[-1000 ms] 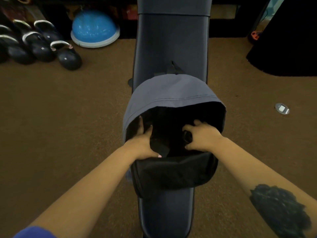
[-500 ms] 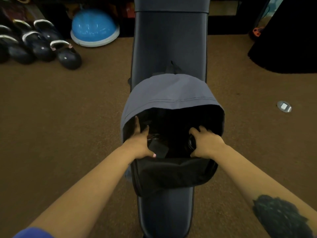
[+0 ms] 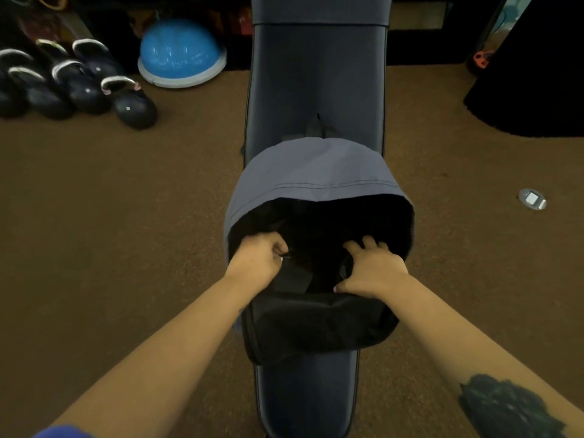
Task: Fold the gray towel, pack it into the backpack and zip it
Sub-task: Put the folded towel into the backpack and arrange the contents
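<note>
A gray backpack (image 3: 311, 167) with a black front panel lies on the dark padded bench, its main opening wide and facing me. The inside is dark, and I cannot make out the gray towel in it. My left hand (image 3: 257, 259) is at the left side of the opening with its fingers curled tight, pinching something small and dark at the rim; I cannot tell what it is. My right hand (image 3: 371, 270) rests on the near right edge, fingers hooked over the rim into the opening and thumb on the black front panel (image 3: 322, 324).
The bench (image 3: 317, 77) runs straight away from me over brown carpet. Several dark kettlebells (image 3: 79, 86) and a blue half-ball trainer (image 3: 180, 53) sit at the far left. A small silver device (image 3: 532, 199) lies on the floor at right, with a black shape (image 3: 537, 83) behind it.
My left hand's fingers went from spread flat inside the opening to curled shut at the left rim. My right hand slid a little toward the near edge. The backpack stayed put.
</note>
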Demonstrator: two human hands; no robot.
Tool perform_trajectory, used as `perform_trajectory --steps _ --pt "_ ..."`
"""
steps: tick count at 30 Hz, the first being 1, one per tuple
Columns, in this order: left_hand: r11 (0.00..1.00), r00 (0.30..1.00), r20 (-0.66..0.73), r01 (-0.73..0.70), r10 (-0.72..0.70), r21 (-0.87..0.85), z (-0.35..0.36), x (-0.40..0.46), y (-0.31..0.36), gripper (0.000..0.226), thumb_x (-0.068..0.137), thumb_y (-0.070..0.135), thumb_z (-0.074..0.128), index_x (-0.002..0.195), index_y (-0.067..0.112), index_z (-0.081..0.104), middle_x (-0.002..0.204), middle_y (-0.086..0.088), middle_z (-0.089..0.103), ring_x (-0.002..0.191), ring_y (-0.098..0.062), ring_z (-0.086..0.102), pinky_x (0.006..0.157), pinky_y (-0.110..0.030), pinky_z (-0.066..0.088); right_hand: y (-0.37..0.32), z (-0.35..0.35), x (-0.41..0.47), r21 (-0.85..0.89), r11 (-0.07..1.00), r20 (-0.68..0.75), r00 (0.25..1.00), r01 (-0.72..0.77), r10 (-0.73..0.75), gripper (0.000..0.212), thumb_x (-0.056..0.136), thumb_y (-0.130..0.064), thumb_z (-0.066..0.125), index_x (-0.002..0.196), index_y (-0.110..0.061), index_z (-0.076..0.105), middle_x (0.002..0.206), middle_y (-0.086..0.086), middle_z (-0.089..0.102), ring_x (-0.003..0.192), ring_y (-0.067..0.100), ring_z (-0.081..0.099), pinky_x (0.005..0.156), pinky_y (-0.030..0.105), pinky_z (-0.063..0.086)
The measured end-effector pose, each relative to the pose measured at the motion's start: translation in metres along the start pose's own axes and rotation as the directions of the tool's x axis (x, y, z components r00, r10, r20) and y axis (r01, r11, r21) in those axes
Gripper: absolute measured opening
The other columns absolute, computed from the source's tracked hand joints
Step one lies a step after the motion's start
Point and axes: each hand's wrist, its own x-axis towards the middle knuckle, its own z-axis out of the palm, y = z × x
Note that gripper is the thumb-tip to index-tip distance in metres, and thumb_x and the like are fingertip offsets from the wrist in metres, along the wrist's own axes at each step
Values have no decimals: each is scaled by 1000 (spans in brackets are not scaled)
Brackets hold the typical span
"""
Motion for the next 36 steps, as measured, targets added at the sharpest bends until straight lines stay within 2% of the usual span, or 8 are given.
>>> perform_trajectory --steps 7,10,14,20,22,27,30,36 --pt "903 906 317 138 -282 408 28 51 5 17 78 15 71 73 16 55 95 -9 61 79 -21 57 75 -32 50 4 3 0 127 992 -20 1000 12 -10 84 70 -58 68 142 -32 31 144 6 29 130 32 32 98 42 40" --pt "874 860 376 147 -345 464 56 64 -3 32 80 20 71 109 10 59 110 -11 58 94 -25 57 81 -33 48 9 7 2 192 981 -25 1000 -4 9 80 70 -55 68 139 -33 35 140 5 34 126 31 36 96 41 42" --pt "783 896 358 -18 -263 622 78 72 -14 56 90 8 50 143 11 30 145 -18 32 127 -34 43 102 -41 43 11 12 2 216 976 -54 999 9 3 77 70 -56 67 137 -33 35 137 3 38 124 29 39 95 40 44" --pt "630 919 388 -262 -68 731 84 70 -18 51 92 8 40 142 14 31 148 -16 22 134 -36 27 102 -45 39 10 14 0 222 975 -73 997 9 7 76 70 -57 67 136 -35 36 136 1 40 124 27 39 94 39 43" --pt "641 929 369 -261 -38 722 85 70 -22 48 93 9 39 141 13 33 146 -16 29 133 -34 30 103 -44 36 9 13 0 224 975 -64 998 6 9 76 70 -57 67 136 -35 36 136 2 40 125 27 39 94 39 43" --pt "897 925 350 -25 -146 442 79 71 -45 51 82 15 67 129 10 47 133 -13 51 121 -30 51 100 -38 44 10 12 -2 239 971 -54 998 -5 18 76 70 -57 66 136 -35 35 137 2 40 126 28 39 96 40 42" --pt "917 895 379 76 -236 391 76 72 -61 56 78 19 73 128 7 51 140 -13 45 127 -30 45 105 -34 39 10 12 -2 239 971 -52 998 -14 27 76 70 -57 66 136 -35 35 137 2 40 125 28 39 96 40 43" --pt "984 900 413 81 -141 158 83 78 -62 57 86 30 63 138 18 43 148 -8 36 135 -28 36 114 -42 29 9 13 -2 239 971 -68 997 -6 23 75 71 -56 67 136 -34 36 135 1 41 125 27 40 95 39 42"
